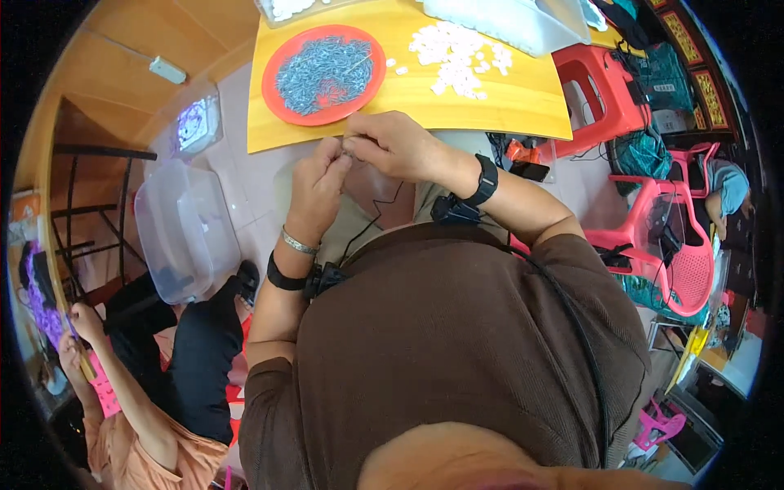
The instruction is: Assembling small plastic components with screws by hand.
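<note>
Just in front of the yellow table's (514,110) near edge, my left hand (318,178) and my right hand (394,145) meet with fingertips pinched together. Something small is between them, mostly covered by the fingers, and I cannot make out its kind. Beyond my hands, a round red plate (270,88) holds a heap of thin grey-blue metal pieces (331,67), like small nails or pins. To its right, many small white pieces (449,51) are scattered on the tabletop, with a couple lying apart beside the plate.
A clear container (531,28) stands at the table's far right. An empty clear plastic bin (175,233) is on the floor at left, near a co-worker in an orange top (135,453). A red stool (600,102) and pink chair (665,237) stand at right.
</note>
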